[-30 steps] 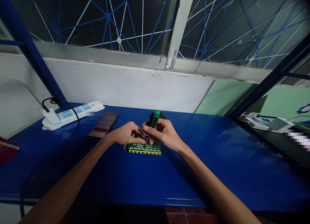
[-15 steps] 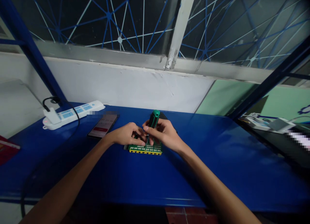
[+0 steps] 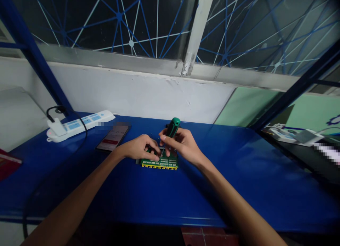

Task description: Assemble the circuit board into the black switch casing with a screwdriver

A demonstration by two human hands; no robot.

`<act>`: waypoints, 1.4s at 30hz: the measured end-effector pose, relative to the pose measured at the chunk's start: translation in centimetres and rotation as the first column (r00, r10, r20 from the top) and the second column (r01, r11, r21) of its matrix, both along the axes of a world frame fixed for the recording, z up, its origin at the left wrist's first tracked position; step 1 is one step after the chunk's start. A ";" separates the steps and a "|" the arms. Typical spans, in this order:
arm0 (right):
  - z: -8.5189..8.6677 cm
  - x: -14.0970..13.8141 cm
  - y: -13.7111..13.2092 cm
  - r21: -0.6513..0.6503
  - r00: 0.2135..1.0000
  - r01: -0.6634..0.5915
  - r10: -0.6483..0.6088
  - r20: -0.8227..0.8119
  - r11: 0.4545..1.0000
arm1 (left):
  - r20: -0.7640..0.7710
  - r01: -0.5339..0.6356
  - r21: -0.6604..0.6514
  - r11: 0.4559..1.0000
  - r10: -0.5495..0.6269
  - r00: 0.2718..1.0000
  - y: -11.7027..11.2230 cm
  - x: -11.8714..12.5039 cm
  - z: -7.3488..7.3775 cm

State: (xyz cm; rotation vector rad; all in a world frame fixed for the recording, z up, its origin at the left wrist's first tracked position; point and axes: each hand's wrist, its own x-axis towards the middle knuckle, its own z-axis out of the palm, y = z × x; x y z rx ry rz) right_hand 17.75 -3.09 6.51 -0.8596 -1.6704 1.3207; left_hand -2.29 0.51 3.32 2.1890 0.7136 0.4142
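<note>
A green circuit board (image 3: 159, 164) with a yellow strip along its near edge lies on the blue table. My right hand (image 3: 183, 143) grips a screwdriver (image 3: 174, 127) by its green and black handle. The handle leans to the right, and the thin shaft runs down to the board. My left hand (image 3: 140, 147) rests over the board's left part, its thumb and fingers drawn together beside the screwdriver tip. Whatever those fingers pinch is too small or hidden to make out. Both hands cover much of the board's far half.
A phone (image 3: 111, 137) with a lit screen lies left of my left hand. Behind it is a white power strip (image 3: 82, 125) with a plug and black cable (image 3: 85, 130). A red object (image 3: 9, 163) sits at the left edge; several items (image 3: 292, 134) are at the right.
The screwdriver handle has tipped further right, and my right hand has shifted slightly right with it. My left hand and the board stay in place.
</note>
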 end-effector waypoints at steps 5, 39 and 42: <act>0.0 0.2 0.1 0.030 0.998 0.057 -0.056 -0.037 0.998 | 0.019 -0.058 0.063 0.996 0.057 0.998 -0.1 0.4 -0.5; -1.0 0.0 0.9 0.104 0.974 0.224 -0.220 -0.053 0.969 | -0.234 -0.224 0.123 0.967 0.247 0.940 3.0 -4.8 -1.1; -1.2 -0.1 0.9 0.120 0.976 0.218 -0.213 -0.054 0.968 | -0.224 -0.239 0.041 0.970 0.242 0.944 3.1 -4.7 -1.7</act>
